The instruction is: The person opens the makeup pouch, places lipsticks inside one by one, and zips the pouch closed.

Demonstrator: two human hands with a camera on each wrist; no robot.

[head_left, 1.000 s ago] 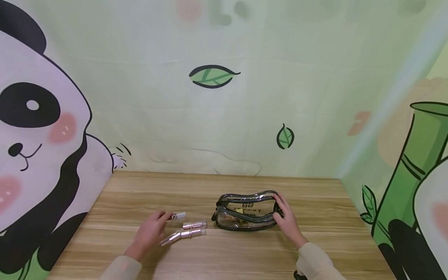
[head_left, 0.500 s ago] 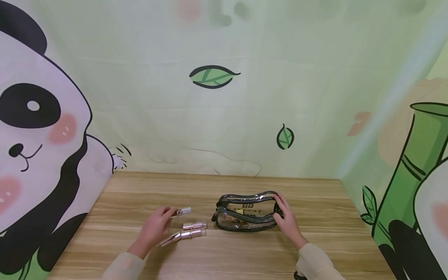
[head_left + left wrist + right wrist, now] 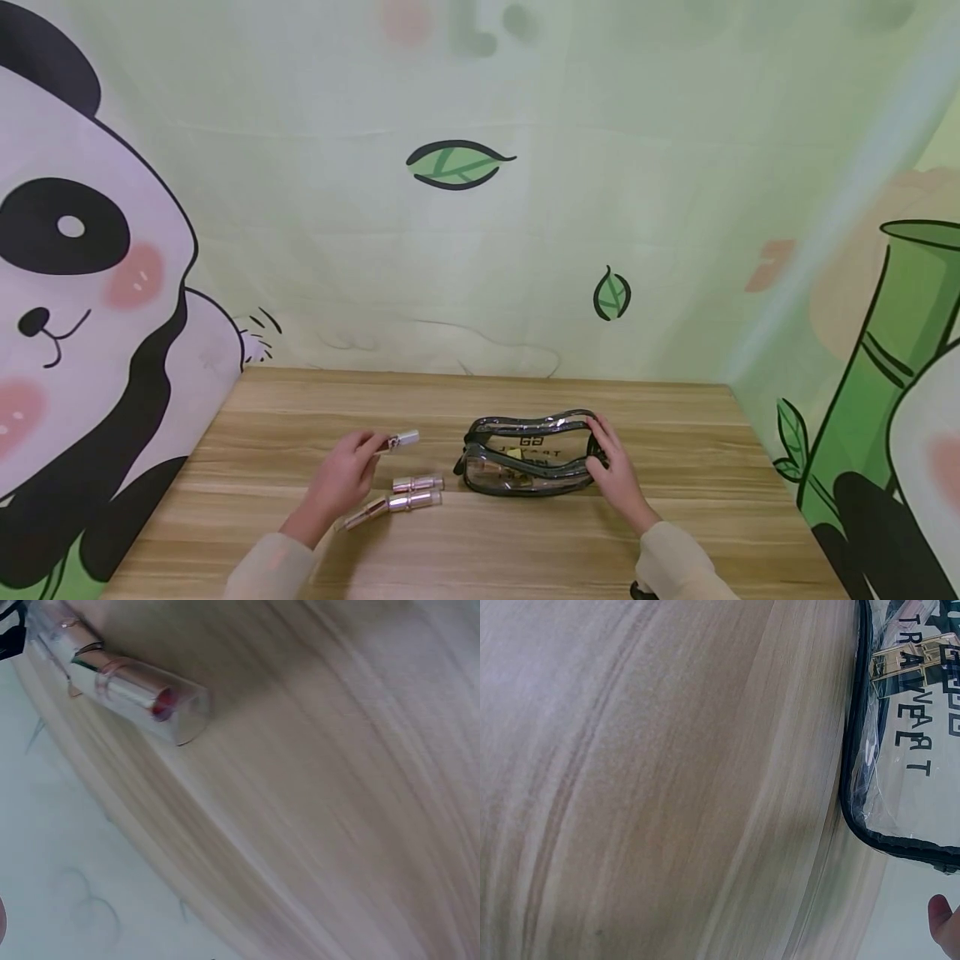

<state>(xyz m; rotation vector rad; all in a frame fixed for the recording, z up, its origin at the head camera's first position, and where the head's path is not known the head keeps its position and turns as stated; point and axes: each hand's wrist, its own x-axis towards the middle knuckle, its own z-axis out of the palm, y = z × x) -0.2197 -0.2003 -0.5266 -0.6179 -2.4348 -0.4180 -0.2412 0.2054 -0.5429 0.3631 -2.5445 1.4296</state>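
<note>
My left hand (image 3: 341, 479) pinches a lipstick (image 3: 403, 439) by one end, its clear end pointing toward the pouch. Below it on the table lie several more, among them an upper lipstick (image 3: 417, 483) and a lower lipstick (image 3: 414, 499). The left wrist view shows a rose-gold lipstick (image 3: 142, 694) under a clear cap, a red tip inside. A clear pouch (image 3: 525, 479) with black trim and lettering stands with its top gaping. My right hand (image 3: 618, 475) grips its right end, thumb at the near rim. Gold-coloured items (image 3: 911, 664) show through the pouch wall.
Everything rests on a wood-grain table (image 3: 675, 433). Behind its back edge hangs a pale green backdrop (image 3: 337, 208) printed with pandas, leaves and bamboo. A small black object (image 3: 642, 590) shows below the right sleeve at the bottom edge.
My left hand has moved right and away from me with the lipstick, lifting it closer to the pouch. The right hand, the pouch and the other lipsticks have stayed put.
</note>
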